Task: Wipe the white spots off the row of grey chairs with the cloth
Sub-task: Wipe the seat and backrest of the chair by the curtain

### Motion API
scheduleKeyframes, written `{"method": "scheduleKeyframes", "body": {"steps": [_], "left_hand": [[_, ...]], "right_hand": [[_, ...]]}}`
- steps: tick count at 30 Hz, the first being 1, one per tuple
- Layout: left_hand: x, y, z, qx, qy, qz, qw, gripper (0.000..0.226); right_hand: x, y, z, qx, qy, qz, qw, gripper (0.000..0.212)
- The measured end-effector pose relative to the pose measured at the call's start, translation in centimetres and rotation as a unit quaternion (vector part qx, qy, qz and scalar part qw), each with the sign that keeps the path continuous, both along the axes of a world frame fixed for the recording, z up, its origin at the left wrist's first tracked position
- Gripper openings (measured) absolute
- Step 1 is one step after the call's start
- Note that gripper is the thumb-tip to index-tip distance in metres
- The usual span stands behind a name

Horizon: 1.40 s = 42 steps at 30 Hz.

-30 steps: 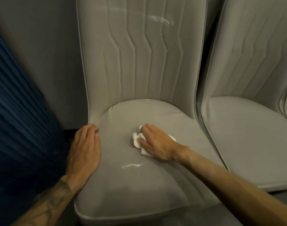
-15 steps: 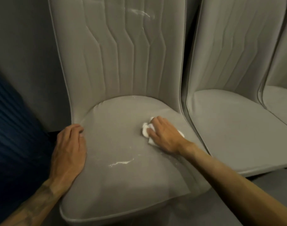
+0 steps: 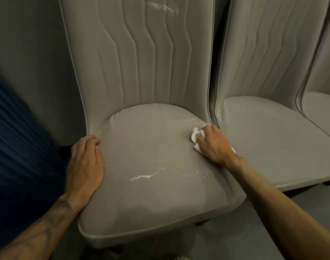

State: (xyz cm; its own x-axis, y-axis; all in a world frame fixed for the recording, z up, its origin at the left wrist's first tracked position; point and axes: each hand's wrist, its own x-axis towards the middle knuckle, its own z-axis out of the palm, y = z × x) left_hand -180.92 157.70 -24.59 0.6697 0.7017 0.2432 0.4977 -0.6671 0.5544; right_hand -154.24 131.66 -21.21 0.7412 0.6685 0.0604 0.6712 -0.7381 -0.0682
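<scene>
A white cloth point(image 3: 195, 136) is lying bunched on the seat of the nearest grey chair point(image 3: 151, 147), close to the seat's right rear edge. The person's right hand point(image 3: 214, 145) is covering most of it, fingers bent over the wad and pressing it down. Only a lump ahead of the fingertips and a sliver by the wrist are showing.

The left hand point(image 3: 85, 164) is resting flat on the seat's left edge, fingers loose and together, holding nothing.

Between the two hands a white streak point(image 3: 143, 176) is running across the front middle of the seat, well apart from the cloth. Fine specks point(image 3: 199, 173) are trailing off to its right, too faint to count. A pale smear point(image 3: 163, 7) is curving high on the backrest, whose top is cut off by the frame.

Three chairs are showing in the row, standing tight side by side. The second chair point(image 3: 263, 137) is sitting just beside the cloth, with only a dark slit between the seats. The third chair point(image 3: 321, 109) is cropped at the right edge. Whether either is carrying marks is hard to tell in the dim light.

Blue pleated fabric point(image 3: 14, 137) is crowding in at the left, beneath a plain wall point(image 3: 29, 53). Grey floor point(image 3: 235, 231) is opening out in front of the seats, and the chair legs are hidden.
</scene>
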Motion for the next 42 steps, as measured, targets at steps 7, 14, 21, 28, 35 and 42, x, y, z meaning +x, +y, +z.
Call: {"method": "scheduleKeyframes", "body": {"steps": [7,14,21,28,35,42], "left_hand": [[-0.1,0.3,-0.3,0.011,0.0,-0.007,1.0,0.031],[-0.1,0.1,-0.3,0.016,-0.006,-0.005,1.0,0.027],[0.0,-0.1,0.0,0.012,-0.004,-0.002,1.0,0.027],[-0.1,0.0,-0.2,0.009,-0.002,-0.003,1.0,0.028],[-0.1,0.3,-0.4,0.013,-0.007,-0.005,1.0,0.028],[-0.2,0.3,-0.4,0.008,-0.002,-0.008,1.0,0.027]], "right_hand": [[-5.4,-0.6,-1.1,0.111,0.062,0.124,0.984,0.024],[-3.7,-2.1,-0.8,0.075,0.029,-0.021,0.997,0.031],[-7.9,-2.7,-0.7,0.105,0.032,0.066,0.992,0.022],[-14.5,0.6,-1.5,0.164,0.007,0.057,0.985,0.025],[-12.3,-2.5,-0.8,0.165,-0.036,-0.087,0.982,0.018],[-20.0,2.5,-2.5,0.176,-0.067,0.104,0.977,0.014]]}}
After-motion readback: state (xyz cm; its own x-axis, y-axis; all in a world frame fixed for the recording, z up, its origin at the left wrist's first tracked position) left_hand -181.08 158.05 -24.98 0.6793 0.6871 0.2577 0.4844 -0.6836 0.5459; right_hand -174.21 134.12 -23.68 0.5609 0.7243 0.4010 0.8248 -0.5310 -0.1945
